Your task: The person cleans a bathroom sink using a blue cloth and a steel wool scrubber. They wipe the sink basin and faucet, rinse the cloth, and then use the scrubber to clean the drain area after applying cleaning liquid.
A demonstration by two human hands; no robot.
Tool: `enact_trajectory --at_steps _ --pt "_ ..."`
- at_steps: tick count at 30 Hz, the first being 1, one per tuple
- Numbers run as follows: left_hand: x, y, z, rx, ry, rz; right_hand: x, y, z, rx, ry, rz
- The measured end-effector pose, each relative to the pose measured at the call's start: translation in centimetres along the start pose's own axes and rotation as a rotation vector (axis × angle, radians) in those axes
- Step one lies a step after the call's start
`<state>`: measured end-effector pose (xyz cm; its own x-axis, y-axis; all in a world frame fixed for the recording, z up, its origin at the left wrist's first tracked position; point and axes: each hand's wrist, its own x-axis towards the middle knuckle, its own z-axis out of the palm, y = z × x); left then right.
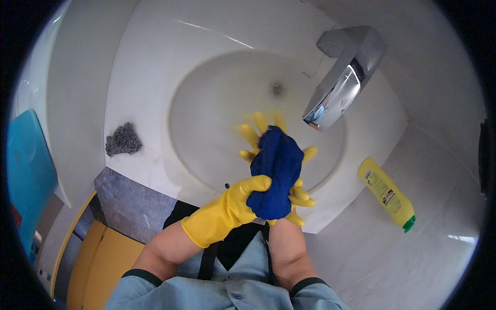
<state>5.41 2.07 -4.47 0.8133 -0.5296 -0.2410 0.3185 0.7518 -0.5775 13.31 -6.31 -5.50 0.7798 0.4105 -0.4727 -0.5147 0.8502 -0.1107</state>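
Observation:
Both my hands wear yellow rubber gloves and meet over the near part of a white sink basin [206,124]. A dark blue cloth [279,165] is bunched between them. My left hand [242,199] is closed round the cloth's lower part, thumb on top, fingertips coming out on its right side. My right hand [250,137] lies beneath the cloth, its fingers spread out past the cloth's far end and somewhat blurred. The cloth covers the right palm or back; which one I cannot tell.
A chrome faucet [341,82] overhangs the basin at the right. A yellow bottle with a green cap [387,194] lies right of the sink. A grey scouring pad [124,139] sits on the left rim. A turquoise plastic item [31,170] stands far left, above a yellow cabinet [103,263].

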Motion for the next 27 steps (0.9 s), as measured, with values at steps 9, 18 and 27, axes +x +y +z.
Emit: enact_trajectory --at_steps 9,18,27 --pt "-0.7 0.5 3.0 0.390 0.274 -0.201 -0.5 -6.3 1.1 -0.578 -0.195 -0.007" --pt "1.9 3.5 6.2 1.820 0.601 -0.401 -0.2 -5.8 0.8 -1.141 0.436 0.106" --pt "2.4 5.8 -4.3 2.667 0.826 0.086 2.4 -0.2 -5.4 -1.180 0.568 -0.235"
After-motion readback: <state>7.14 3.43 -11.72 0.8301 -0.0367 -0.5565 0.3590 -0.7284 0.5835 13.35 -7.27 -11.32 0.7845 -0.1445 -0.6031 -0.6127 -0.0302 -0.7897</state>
